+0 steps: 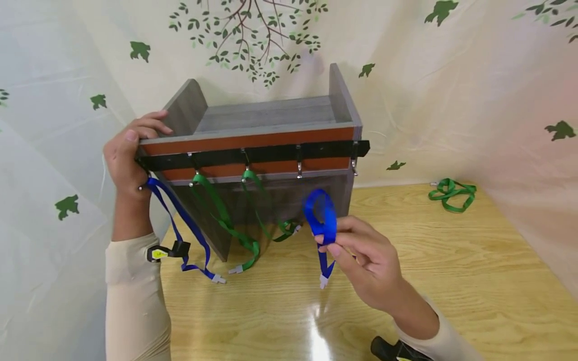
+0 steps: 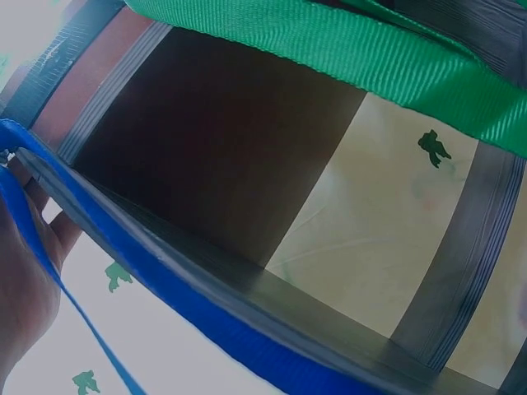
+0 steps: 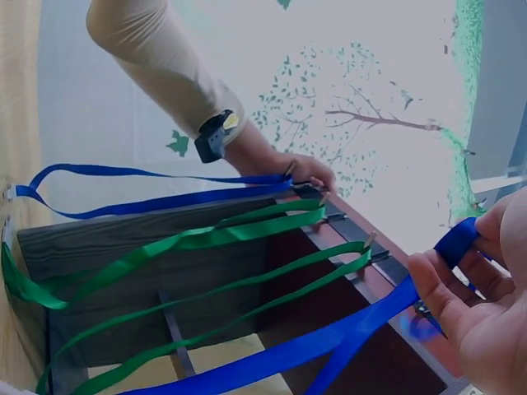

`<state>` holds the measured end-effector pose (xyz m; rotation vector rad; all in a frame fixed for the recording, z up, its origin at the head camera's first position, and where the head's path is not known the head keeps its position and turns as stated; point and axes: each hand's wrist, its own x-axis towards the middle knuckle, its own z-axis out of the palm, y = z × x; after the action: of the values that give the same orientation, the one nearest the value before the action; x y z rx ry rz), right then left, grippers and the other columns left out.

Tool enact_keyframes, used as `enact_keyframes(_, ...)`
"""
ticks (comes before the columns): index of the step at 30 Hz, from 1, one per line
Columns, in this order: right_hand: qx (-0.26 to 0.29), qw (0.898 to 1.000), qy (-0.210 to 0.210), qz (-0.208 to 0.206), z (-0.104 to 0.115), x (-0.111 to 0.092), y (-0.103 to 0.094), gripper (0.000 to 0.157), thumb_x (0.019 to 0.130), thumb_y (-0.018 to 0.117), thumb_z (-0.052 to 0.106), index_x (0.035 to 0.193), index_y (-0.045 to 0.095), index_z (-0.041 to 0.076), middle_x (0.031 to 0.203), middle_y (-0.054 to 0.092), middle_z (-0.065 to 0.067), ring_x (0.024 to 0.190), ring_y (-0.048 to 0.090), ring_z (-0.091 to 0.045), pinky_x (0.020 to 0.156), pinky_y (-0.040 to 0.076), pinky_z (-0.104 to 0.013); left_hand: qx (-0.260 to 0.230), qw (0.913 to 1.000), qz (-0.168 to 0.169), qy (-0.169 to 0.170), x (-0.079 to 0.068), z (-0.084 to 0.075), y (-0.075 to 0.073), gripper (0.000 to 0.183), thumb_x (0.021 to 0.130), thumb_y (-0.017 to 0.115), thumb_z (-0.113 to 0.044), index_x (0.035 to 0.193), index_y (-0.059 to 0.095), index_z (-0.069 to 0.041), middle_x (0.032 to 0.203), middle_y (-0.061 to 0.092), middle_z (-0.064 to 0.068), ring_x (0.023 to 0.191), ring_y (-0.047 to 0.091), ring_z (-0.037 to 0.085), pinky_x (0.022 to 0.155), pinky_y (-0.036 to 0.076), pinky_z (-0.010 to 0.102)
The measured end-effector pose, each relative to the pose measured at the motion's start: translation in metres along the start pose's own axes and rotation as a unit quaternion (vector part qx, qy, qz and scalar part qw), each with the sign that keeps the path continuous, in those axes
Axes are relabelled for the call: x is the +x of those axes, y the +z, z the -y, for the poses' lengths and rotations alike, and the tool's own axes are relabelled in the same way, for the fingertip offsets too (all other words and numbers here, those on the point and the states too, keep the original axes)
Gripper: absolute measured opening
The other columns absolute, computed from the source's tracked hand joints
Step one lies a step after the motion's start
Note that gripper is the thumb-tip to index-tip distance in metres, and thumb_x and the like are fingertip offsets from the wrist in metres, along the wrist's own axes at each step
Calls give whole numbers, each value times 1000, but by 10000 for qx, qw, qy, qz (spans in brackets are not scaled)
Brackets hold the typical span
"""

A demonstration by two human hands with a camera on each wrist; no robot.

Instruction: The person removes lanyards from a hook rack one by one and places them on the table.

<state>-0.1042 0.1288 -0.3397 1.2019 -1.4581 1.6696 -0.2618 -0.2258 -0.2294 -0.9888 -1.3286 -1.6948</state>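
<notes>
My right hand (image 1: 372,263) pinches a blue lanyard (image 1: 331,228) between thumb and fingers, its loop standing up in front of the shelf's right half and its pale clip dangling below. My left hand (image 1: 126,158) grips the top left corner of a grey wooden shelf (image 1: 266,114). Along the shelf's front runs a black hook rail (image 1: 271,153). From its leftmost hook, beside my left wrist, hangs another blue lanyard (image 1: 194,228). Two green lanyards hang from the following hooks, one (image 1: 221,213) left of the other (image 1: 287,232). The held loop is below and apart from a silver hook (image 1: 299,169).
A loose green lanyard (image 1: 451,194) lies on the wooden table (image 1: 474,265) at the back right. Behind the shelf stands a pale curtain (image 1: 406,75) printed with leaves and birds. The hanging lanyards' clips reach down to about the tabletop.
</notes>
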Motion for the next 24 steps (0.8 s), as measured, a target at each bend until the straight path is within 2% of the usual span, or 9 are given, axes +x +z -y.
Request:
enact_keyframes(4, -277, 9996, 74, -43, 3, 2, -4, 18, 103, 60, -1, 111, 75, -8, 116, 73, -15, 103, 69, -18, 88, 61, -22, 45, 10000, 43, 39, -1, -1, -1, 41, 100, 54, -15, 73, 67, 12, 85, 80, 9, 98, 77, 27, 108, 55, 39)
enact_keyframes(8, -791, 9964, 290, -76, 8, 5, -13, 15, 102, 64, 2, 104, 77, -5, 111, 73, -13, 86, 61, -12, 72, 54, -16, 80, 9999, 59, 23, -1, -1, -2, 41, 100, 53, -16, 74, 68, 12, 86, 81, 8, 100, 77, 28, 108, 54, 39)
enact_keyframes(11, -1038, 9936, 431, -63, 11, 7, -20, 12, 100, 68, 4, 98, 77, -5, 104, 72, -14, 75, 52, -10, 61, 44, -19, 42, 10000, 35, 0, -1, -1, -2, 40, 100, 53, -16, 75, 68, 12, 86, 81, 9, 101, 76, 28, 108, 54, 39)
enact_keyframes(14, -1306, 9903, 473, -93, 13, 9, -28, 10, 97, 73, 4, 93, 76, -5, 97, 68, -13, 72, 49, -8, 55, 39, -19, 6, 10000, 16, 13, -2, -1, -2, 40, 100, 53, -15, 74, 67, 12, 86, 81, 9, 101, 76, 29, 107, 54, 39)
enact_keyframes(18, -1489, 9869, 582, -222, 13, 12, -39, 1, 91, 76, -4, 92, 75, -5, 93, 68, -8, 67, 49, -5, 50, 36, -19, 14, 10000, 21, 56, -2, -2, -1, 41, 101, 52, -14, 73, 66, 13, 85, 80, 9, 100, 76, 29, 108, 55, 39)
enact_keyframes(22, -1113, 9901, 705, -493, 13, 13, -48, 16, 91, 75, -6, 90, 61, -14, 101, 75, 0, 65, 50, -6, 50, 38, -19, 12, 10000, 26, 73, -2, -2, 0, 42, 101, 51, -14, 73, 66, 13, 84, 80, 9, 99, 76, 29, 108, 54, 40)
enact_keyframes(24, -1089, 9893, 724, -652, 13, 13, -52, 28, 94, 75, 0, 87, 53, -15, 106, 76, 3, 66, 52, -7, 51, 40, -19, 18, 10000, 31, 85, -1, -3, 2, 41, 101, 51, -14, 73, 66, 13, 84, 80, 9, 99, 76, 29, 108, 54, 40)
